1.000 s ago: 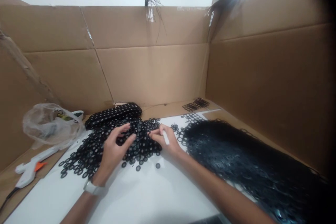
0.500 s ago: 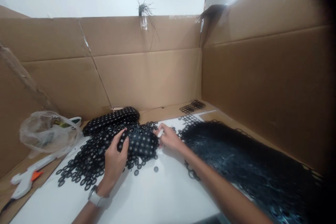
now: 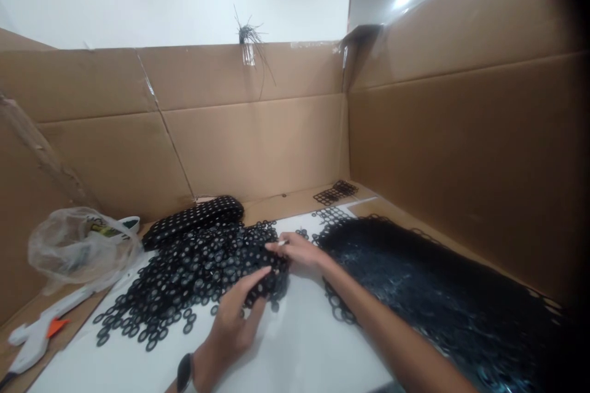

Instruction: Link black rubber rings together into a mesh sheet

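Observation:
My left hand (image 3: 237,316), wearing a wristwatch, has its thumb and fingers around the near edge of a black piece (image 3: 263,287) that looks made of joined rings. The piece is blurred and partly hidden by my fingers. At its far right edge is my right hand (image 3: 297,250), closed in a pinch with a small white item (image 3: 281,243) showing between the fingers; its kind is not clear. Beside my hands on the left spreads a heap of loose black rings (image 3: 175,282). Behind the heap lies a rolled black dotted piece (image 3: 193,221).
A white glue gun (image 3: 41,328) with an orange trigger lies at left, near a clear plastic bag (image 3: 83,252) and a small tub (image 3: 129,225). A large dark ring sheet (image 3: 415,282) covers the right side. Cardboard walls (image 3: 258,147) enclose the white board (image 3: 295,350).
The black piece has turned and shifted toward me and right, its dotted face less visible. My left hand moved right and nearer; my right hand stayed close by. The view tilted slightly up.

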### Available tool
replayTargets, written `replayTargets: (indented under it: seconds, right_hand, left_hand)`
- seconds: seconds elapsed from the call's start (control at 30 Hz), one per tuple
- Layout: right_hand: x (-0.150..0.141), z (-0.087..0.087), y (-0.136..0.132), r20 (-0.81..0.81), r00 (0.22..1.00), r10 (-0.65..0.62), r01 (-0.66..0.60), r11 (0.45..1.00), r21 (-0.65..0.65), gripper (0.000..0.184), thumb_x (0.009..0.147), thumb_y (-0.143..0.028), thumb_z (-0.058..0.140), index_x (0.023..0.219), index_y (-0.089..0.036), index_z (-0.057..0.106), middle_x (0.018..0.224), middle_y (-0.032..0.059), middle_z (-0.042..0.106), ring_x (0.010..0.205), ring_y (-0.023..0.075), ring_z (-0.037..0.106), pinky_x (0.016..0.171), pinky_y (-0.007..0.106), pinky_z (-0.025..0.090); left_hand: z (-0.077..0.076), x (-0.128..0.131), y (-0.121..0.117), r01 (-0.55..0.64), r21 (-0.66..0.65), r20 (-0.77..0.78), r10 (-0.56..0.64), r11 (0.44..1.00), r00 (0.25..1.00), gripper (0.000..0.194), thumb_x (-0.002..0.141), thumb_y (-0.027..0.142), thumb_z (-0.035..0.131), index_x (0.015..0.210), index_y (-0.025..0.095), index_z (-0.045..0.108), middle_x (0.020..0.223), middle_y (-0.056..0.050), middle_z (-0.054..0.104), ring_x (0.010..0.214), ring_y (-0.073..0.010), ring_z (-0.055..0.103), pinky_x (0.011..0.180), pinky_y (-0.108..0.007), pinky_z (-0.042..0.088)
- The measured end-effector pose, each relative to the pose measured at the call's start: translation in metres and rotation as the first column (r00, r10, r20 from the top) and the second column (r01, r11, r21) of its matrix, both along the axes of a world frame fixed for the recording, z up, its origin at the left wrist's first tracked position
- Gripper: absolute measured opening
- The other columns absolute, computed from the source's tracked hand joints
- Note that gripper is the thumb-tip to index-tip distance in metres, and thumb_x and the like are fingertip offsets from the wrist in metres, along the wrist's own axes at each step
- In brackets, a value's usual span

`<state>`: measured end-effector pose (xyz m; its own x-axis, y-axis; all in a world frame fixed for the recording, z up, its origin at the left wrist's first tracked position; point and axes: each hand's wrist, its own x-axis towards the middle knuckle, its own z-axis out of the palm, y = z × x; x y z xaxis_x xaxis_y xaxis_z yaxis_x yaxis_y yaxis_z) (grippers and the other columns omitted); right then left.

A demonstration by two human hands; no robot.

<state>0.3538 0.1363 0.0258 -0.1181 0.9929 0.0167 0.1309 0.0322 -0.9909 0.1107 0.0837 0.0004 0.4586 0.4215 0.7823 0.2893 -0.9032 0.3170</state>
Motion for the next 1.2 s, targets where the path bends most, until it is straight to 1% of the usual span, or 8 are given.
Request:
replayTargets:
  seconds: [0.13, 0.33, 0.43, 0.6, 0.73, 0.97, 1.1, 1.2]
  right_hand:
    - [0.005, -0.006, 0.005, 0.026, 1.000, -0.002, -0.001, 0.992, 0.126, 0.037, 0.061, -0.026, 0.093, 0.079, -0.021, 0.061, 0.059, -0.0081, 0.060, 0.053, 0.0114, 0.049, 0.049, 0.021, 0.032]
    - [0.003, -0.003, 0.008, -0.039, 0.996, -0.081, 0.087, 0.975, 0.204, 0.034, 0.068, -0.031, 0.083, 0.083, -0.023, 0.054, 0.072, -0.0065, 0.062, 0.060, 0.0127, 0.048, 0.057, 0.023, 0.034]
    - [0.000, 0.002, 0.008, -0.078, 0.990, -0.121, 0.137, 0.961, 0.242, 0.036, 0.070, -0.035, 0.080, 0.083, -0.025, 0.048, 0.079, -0.0048, 0.063, 0.068, 0.0148, 0.051, 0.064, 0.024, 0.039]
    - [-0.002, 0.005, 0.009, -0.099, 0.983, -0.154, 0.176, 0.947, 0.267, 0.040, 0.069, -0.038, 0.081, 0.080, -0.025, 0.045, 0.081, -0.0037, 0.063, 0.077, 0.0182, 0.056, 0.074, 0.028, 0.043]
    - [-0.005, 0.007, 0.008, -0.100, 0.985, -0.140, 0.163, 0.946, 0.280, 0.042, 0.069, -0.041, 0.083, 0.078, -0.025, 0.045, 0.082, -0.0027, 0.063, 0.083, 0.0202, 0.058, 0.080, 0.030, 0.044]
    - [-0.013, 0.016, -0.004, -0.125, 0.989, 0.075, -0.038, 0.961, 0.274, 0.046, 0.072, -0.040, 0.087, 0.081, -0.025, 0.044, 0.087, -0.0027, 0.064, 0.088, 0.0210, 0.061, 0.080, 0.030, 0.045]
    - [-0.019, 0.022, -0.016, -0.126, 0.962, 0.243, -0.212, 0.952, 0.219, 0.046, 0.075, -0.038, 0.087, 0.084, -0.025, 0.043, 0.087, -0.0034, 0.065, 0.083, 0.0197, 0.063, 0.079, 0.030, 0.045]
    - [-0.021, 0.026, -0.022, -0.125, 0.950, 0.285, -0.255, 0.944, 0.209, 0.042, 0.078, -0.034, 0.083, 0.086, -0.025, 0.043, 0.086, -0.0035, 0.064, 0.083, 0.0205, 0.065, 0.079, 0.031, 0.046]
  left_hand:
    - [0.002, 0.004, -0.006, 0.093, -0.061, -0.158, -0.102, 0.994, 0.982, 0.059, 0.105, 0.018, 0.058, 0.161, 0.034, 0.047, 0.143, -0.007, 0.074, 0.129, -0.0258, 0.073, 0.107, -0.040, 0.062]
    - [0.016, 0.004, -0.008, 0.229, -0.094, -0.254, -0.246, 0.969, 0.935, 0.054, 0.110, 0.025, 0.051, 0.163, 0.032, 0.047, 0.151, -0.010, 0.070, 0.138, -0.0281, 0.067, 0.116, -0.047, 0.054]
    - [0.019, 0.002, -0.006, 0.293, -0.117, -0.195, -0.311, 0.949, 0.930, 0.042, 0.111, 0.034, 0.050, 0.152, 0.029, 0.059, 0.140, -0.012, 0.075, 0.128, -0.0293, 0.071, 0.110, -0.047, 0.056]
    - [0.017, -0.004, 0.008, 0.081, -0.193, 0.038, -0.075, 0.978, 0.996, 0.019, 0.112, 0.024, 0.049, 0.101, 0.023, 0.065, 0.092, -0.004, 0.072, 0.088, -0.0195, 0.069, 0.082, -0.032, 0.054]
    - [0.015, -0.008, 0.020, -0.059, -0.255, 0.080, 0.082, 0.965, 0.993, 0.023, 0.112, 0.026, 0.050, 0.090, 0.023, 0.058, 0.082, 0.001, 0.060, 0.075, -0.0154, 0.059, 0.073, -0.028, 0.047]
    - [0.014, -0.008, 0.029, -0.171, -0.295, 0.116, 0.213, 0.940, 0.970, 0.028, 0.113, 0.036, 0.051, 0.090, 0.024, 0.061, 0.086, 0.000, 0.062, 0.081, -0.0173, 0.061, 0.077, -0.030, 0.050]
    - [0.014, -0.009, 0.036, -0.253, -0.268, 0.180, 0.306, 0.930, 0.935, 0.021, 0.107, 0.043, 0.063, 0.117, 0.025, 0.069, 0.122, -0.007, 0.069, 0.119, -0.0255, 0.062, 0.099, -0.039, 0.051]
    - [0.013, -0.013, 0.042, -0.253, -0.294, 0.160, 0.308, 0.922, 0.938, 0.036, 0.105, 0.045, 0.067, 0.138, 0.030, 0.066, 0.132, -0.006, 0.071, 0.124, -0.0256, 0.065, 0.104, -0.041, 0.054]
